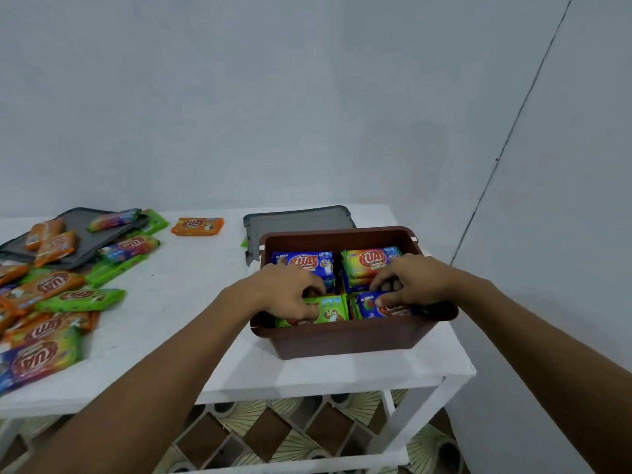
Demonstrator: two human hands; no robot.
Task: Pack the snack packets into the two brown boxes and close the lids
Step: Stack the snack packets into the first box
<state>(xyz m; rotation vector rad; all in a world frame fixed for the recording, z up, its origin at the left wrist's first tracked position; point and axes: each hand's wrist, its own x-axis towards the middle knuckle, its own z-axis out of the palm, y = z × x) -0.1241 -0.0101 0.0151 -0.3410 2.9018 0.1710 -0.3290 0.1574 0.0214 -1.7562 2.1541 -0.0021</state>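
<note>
At the left edge of the frame, loose snack packets (51,302) lie in a heap on the white table (191,295). They are orange, green and blue-and-rainbow wrappers, flat and oblong, most with the long axis running roughly across the frame. Some of them rest on a grey lid (85,244) in the upper left. One orange packet (197,226) lies alone further along, near the back of the table.

Right of centre sits the brown box (342,336), open, with a second grey lid (297,220) flat on the table just behind it. We see only this one box. It holds four stacks of packets in two rows, each packet lying flat with its long axis left to right.

Our left grip (284,292) is inside the near left corner, its fingers curled over a green packet (330,309) on top of that stack. Our right grip (410,282) is over the near right stack and pinches a blue packet (369,306) between thumb and fingers.

We judge that both packets are being seated in the near row. The box looks close to full, though its depth is hidden. The rest of the packets lie well apart to the left, so the left grip is much the nearer for fetching them. The lid behind the box lies about evenly between the two grips.
</note>
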